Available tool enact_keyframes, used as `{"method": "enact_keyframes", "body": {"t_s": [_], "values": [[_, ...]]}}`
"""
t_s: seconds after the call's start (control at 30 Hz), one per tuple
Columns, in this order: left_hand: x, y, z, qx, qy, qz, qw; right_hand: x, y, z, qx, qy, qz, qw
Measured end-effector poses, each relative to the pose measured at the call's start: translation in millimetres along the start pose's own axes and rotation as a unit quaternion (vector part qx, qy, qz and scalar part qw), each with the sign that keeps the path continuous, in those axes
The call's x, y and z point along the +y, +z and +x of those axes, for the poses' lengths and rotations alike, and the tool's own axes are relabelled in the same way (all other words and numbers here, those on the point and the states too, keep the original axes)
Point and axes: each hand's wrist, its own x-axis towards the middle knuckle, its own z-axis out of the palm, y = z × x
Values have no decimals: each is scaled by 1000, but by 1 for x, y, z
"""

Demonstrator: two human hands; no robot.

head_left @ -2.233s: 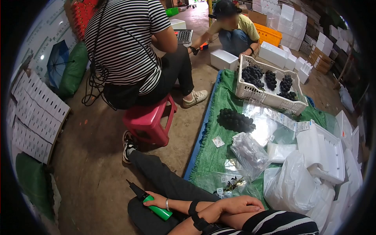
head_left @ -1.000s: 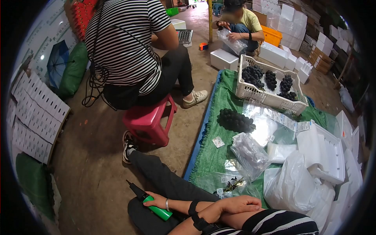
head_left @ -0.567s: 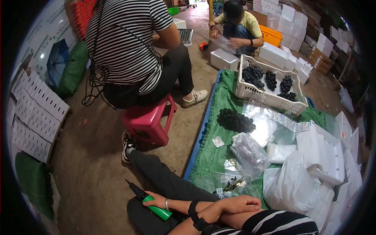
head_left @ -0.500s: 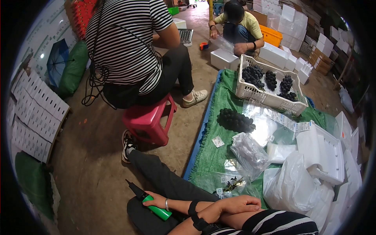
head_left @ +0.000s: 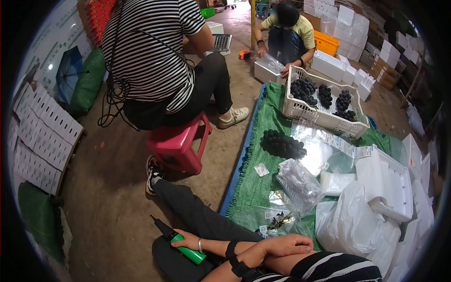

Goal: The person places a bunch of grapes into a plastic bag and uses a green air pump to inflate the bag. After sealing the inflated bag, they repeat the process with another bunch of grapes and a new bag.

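Your right hand point(head_left: 186, 240) holds the green tool point(head_left: 191, 254), black tip point(head_left: 163, 227) aimed ahead-left; from it, the lone grape bunch point(head_left: 283, 144) lies ahead-right, nearer your loose left hand point(head_left: 286, 245) on your right arm point(head_left: 217, 246)

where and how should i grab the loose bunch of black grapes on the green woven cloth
Probably cup the middle of the long bunch of black grapes from its near left side: it lies stretched out on green woven cloth with clear plastic film at its right end.
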Motion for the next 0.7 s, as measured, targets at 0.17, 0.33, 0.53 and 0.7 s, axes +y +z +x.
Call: {"method": "enact_keyframes", "body": {"t_s": [0.17,0.33,0.53,0.7], "values": [[-2,0,0,1,4,4,1000,9,0,6,10,-12,-13,1000],[-3,0,1,1,5,1,1000,5,-3,3,1,12,-44,999],[-2,-2,1,-8,-13,-3,1000,14,-3,10,13,-15,-31,999],[-2,0,0,-5,25,-9,1000,17,-3,11,12,-23,-28,999]]}}
